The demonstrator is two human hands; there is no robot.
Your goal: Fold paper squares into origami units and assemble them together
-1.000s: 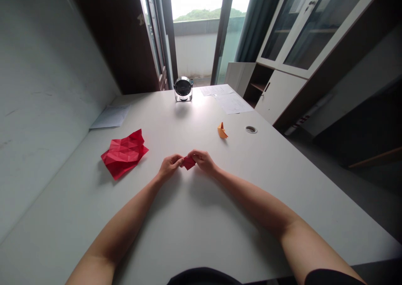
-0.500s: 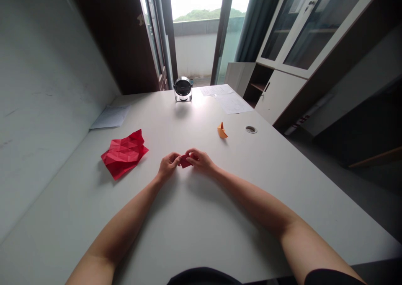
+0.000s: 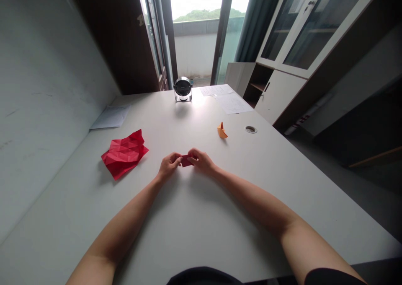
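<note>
Paper [image 3: 109, 117], white, flat: far left of the fingers and beyond them. Creased sheet of red paper [image 3: 124, 154], edges raised: left of the left fingers, well apart. Left hand [image 3: 168, 164]: thumb and fingers clamped on the left end of a small folded piece of dark red paper [image 3: 186, 162], held between both hands' fingertips. Right hand [image 3: 202, 161]: thumb and fingers clamped on its right end. Folded orange paper figure [image 3: 222, 130]: beyond the right fingers, rightward. White-rimmed round hole [image 3: 251, 129]: farther right.
</note>
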